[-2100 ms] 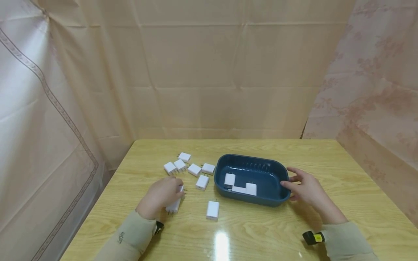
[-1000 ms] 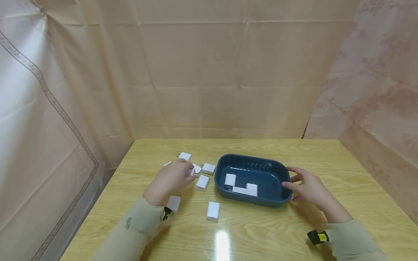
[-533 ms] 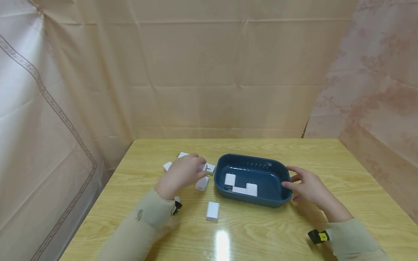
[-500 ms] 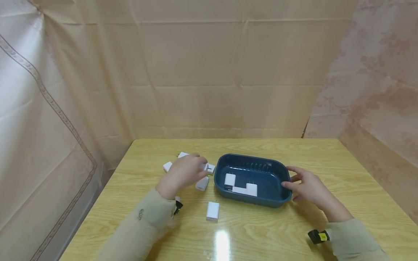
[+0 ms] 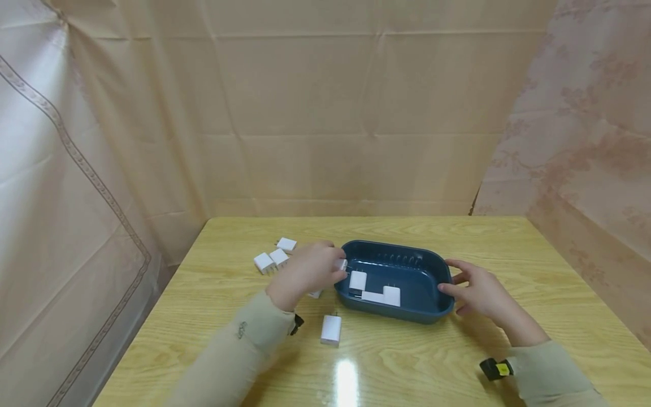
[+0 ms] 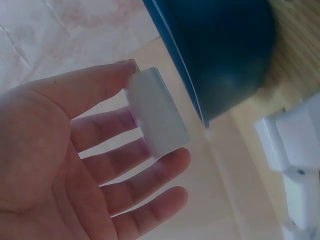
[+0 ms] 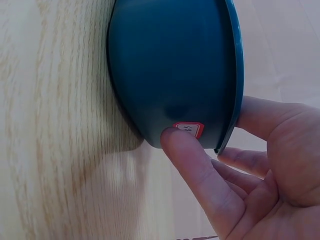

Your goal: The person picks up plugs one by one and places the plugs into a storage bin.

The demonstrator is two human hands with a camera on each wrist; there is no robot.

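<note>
My left hand point(image 5: 307, 272) pinches a white plug charger point(image 6: 157, 112) between thumb and fingertips. It is at the left rim of the dark blue plastic basin point(image 5: 417, 282), the charger's prongs toward the basin. In the left wrist view the charger is apart from the basin's wall. My right hand point(image 5: 475, 294) grips the basin's right end, thumb over the rim and a finger against the outer wall beside a red-edged label point(image 7: 189, 129). Inside the basin lie white chargers point(image 5: 358, 280) near its left and front sides.
Several white chargers point(image 5: 264, 263) lie on the wooden table point(image 5: 178, 328) left of the basin, some partly hidden by my left hand and forearm. Another charger point(image 5: 331, 329) lies nearer me, in front of the basin. Beige cloth point(image 5: 305, 113) hangs behind the table.
My left hand has picked up a charger from the group on the left and carried it right to the basin's left rim. The right hand and basin stay nearly still.
</note>
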